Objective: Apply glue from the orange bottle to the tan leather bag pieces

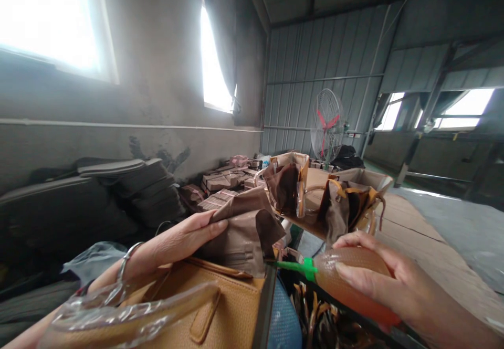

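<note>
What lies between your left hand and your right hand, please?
In the head view, a folded brown bag lies between the left hand and right hand.

Daylight pours in from a blown-out window [51,21] at the upper left and a second tall window [214,71] farther along the wall; both are pure white with no detail and spread a hazy glare over the grey wall [157,102] around them. Smaller bright windows [464,107] glow at the far right. The rest of the interior is dim, and the dark stacks [134,186] under the left wall sink into shadow. The wide lens bends straight lines toward the edges. The clear plastic-wrapped handle [129,309] along the bottom is soft and out of focus, as is the right hand [397,281].
</note>
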### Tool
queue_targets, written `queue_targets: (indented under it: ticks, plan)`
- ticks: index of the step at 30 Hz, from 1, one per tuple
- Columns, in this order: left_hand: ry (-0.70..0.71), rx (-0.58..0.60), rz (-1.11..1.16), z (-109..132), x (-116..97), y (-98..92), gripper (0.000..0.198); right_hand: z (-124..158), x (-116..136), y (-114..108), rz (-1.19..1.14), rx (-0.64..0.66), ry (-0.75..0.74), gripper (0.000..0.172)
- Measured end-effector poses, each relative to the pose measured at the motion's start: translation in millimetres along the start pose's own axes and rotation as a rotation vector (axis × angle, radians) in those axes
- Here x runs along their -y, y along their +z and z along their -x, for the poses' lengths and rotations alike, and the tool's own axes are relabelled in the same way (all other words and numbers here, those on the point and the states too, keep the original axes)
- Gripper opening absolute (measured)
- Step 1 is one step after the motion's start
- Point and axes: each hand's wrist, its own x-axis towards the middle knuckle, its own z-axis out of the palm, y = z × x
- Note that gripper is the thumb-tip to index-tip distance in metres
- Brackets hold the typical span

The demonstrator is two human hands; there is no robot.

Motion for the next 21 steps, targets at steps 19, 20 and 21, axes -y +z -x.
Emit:
queue_targets:
  ticks: [19, 20, 21]
  plan:
    - [0.011, 0.007, -0.019, -0.1, 1.8, 1.8, 0.045, 4.3, -4.2, 0.6, -0.024, 0.084, 0.053, 0.048]
    - [0.012, -0.003, -0.047, 0.0, 2.1, 1.6, 0.046, 4.6, -3.3, 0.8, -0.011, 0.057, 0.040, 0.047]
    - [0.017, -0.009, -0.073, 0.1, 2.2, 1.5, 0.046, 5.1, -2.5, 1.2, 0.001, 0.031, 0.027, 0.046]
